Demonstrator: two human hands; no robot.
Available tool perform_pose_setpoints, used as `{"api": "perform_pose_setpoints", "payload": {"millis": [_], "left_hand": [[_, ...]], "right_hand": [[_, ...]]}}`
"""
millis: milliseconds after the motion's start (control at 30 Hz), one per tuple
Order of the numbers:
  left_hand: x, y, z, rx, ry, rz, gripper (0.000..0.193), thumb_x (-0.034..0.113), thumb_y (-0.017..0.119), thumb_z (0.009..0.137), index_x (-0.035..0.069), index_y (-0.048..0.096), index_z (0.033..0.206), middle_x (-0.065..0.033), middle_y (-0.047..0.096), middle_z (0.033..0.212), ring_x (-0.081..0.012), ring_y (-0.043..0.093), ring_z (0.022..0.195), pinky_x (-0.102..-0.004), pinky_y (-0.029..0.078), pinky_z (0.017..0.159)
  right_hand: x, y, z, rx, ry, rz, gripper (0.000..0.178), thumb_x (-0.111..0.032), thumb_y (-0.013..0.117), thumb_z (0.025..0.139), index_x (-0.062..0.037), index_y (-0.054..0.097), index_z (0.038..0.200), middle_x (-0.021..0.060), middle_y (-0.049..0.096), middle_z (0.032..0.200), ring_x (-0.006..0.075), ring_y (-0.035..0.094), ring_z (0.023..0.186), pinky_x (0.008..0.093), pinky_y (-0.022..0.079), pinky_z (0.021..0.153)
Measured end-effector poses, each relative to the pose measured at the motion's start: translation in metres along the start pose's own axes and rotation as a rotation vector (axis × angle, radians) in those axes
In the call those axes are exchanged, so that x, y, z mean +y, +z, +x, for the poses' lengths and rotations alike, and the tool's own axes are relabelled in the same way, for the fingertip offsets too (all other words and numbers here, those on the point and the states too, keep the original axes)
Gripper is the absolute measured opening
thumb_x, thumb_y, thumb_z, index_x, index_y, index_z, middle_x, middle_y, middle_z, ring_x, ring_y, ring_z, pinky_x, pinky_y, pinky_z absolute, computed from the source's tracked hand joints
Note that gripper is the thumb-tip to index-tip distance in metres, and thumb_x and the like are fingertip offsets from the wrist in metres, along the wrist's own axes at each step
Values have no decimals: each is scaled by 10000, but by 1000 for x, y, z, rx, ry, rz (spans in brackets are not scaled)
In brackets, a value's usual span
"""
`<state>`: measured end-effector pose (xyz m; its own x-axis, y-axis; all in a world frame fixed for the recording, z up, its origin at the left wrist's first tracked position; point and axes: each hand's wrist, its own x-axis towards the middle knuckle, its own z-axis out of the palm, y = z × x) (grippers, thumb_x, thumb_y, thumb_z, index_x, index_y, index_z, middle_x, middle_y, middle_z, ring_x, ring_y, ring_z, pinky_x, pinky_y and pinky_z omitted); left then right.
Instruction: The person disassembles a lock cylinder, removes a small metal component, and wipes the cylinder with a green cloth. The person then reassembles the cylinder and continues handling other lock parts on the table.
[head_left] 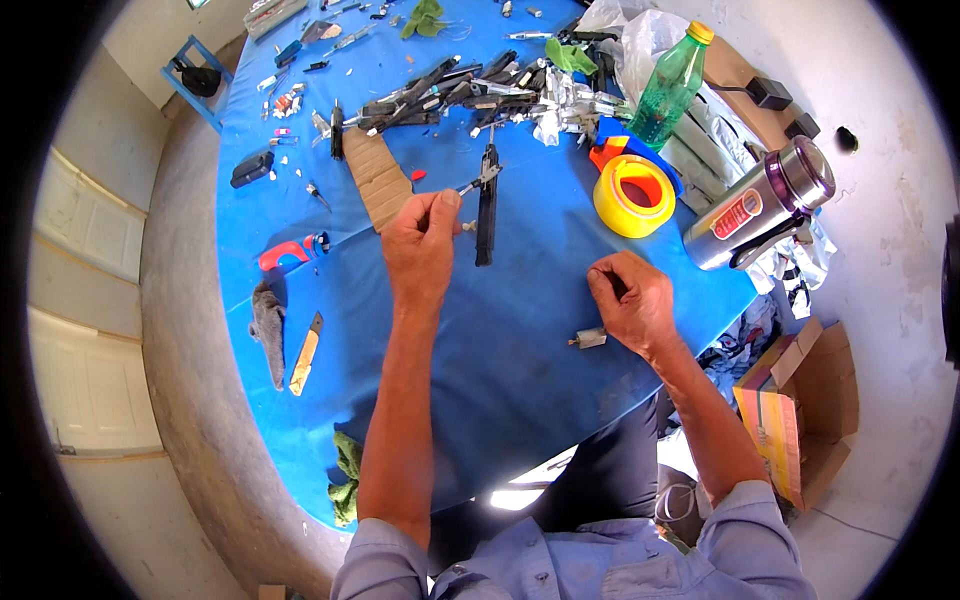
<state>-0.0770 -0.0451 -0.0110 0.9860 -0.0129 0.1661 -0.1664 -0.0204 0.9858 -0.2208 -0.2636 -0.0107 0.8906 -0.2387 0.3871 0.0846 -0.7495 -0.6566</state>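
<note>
Hands at work over a blue surface [500, 350], seen from above. Your left hand [418, 250] is raised near the middle, its fingers curled and its thumb laid against the forefinger, so this grip is together. Just beside it on the right, a narrow black strip [487, 222] lies lengthwise on the surface, pointing away from you. A slender metal piece [482, 180] reaches from near your left thumb to the upper part of the strip; you cannot tell from this view whether the left grip is clamped on it.

Your right hand [635, 300] is held well apart from the strip, with fingers loosely curled. A dark hollow shows between thumb and forefinger; whether their tips meet, or enclose anything small, you cannot tell. Nearest to this hand, a small metal cylinder [591, 338] lies just beside it, toward you.

Beyond the strip is a heap of black and silver parts [430, 98], with a piece of brown cardboard [376, 180] on its near side. To your right are a yellow roll [618, 212], a green bottle [665, 90] with a yellow cap, and a steel flask [745, 210]. To your left lie a red-handled tool [285, 255], a grey cloth [268, 325] and a yellow-handled blade [305, 362].
</note>
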Motion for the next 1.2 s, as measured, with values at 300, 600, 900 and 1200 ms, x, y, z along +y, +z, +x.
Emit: {"api": "perform_pose_setpoints", "payload": {"millis": [300,600,900,1200], "left_hand": [[-1,-1,-1,10,-49,-64,239,247,683,962,21,697,885,15,574,675,-22,434,483,-204,304,409],[2,1,-1,-47,-97,-95,256,268,692,962,18,703,907,4,578,691,-26,431,496,-202,296,410],[12,5,-7,-84,-194,-242,257,260,668,983,5,689,952,-2,591,722,-33,448,512,-206,305,413],[7,1,-4,-17,-121,-174,253,253,648,999,11,677,928,-16,622,732,-38,465,501,-205,333,414]], "right_hand": [[6,0,-1,-8,63,90,42,-69,702,857,-34,684,871,101,640,755,191,605,576,290,468,538],[5,-1,0,-35,95,128,66,-82,712,867,-21,687,875,94,643,752,164,592,579,282,465,542],[-54,30,63,-221,184,273,245,-224,713,911,9,670,976,110,666,754,171,636,648,315,496,590],[-45,84,109,-318,166,715,249,-200,664,937,43,640,985,89,679,791,118,612,685,301,505,615]]}}
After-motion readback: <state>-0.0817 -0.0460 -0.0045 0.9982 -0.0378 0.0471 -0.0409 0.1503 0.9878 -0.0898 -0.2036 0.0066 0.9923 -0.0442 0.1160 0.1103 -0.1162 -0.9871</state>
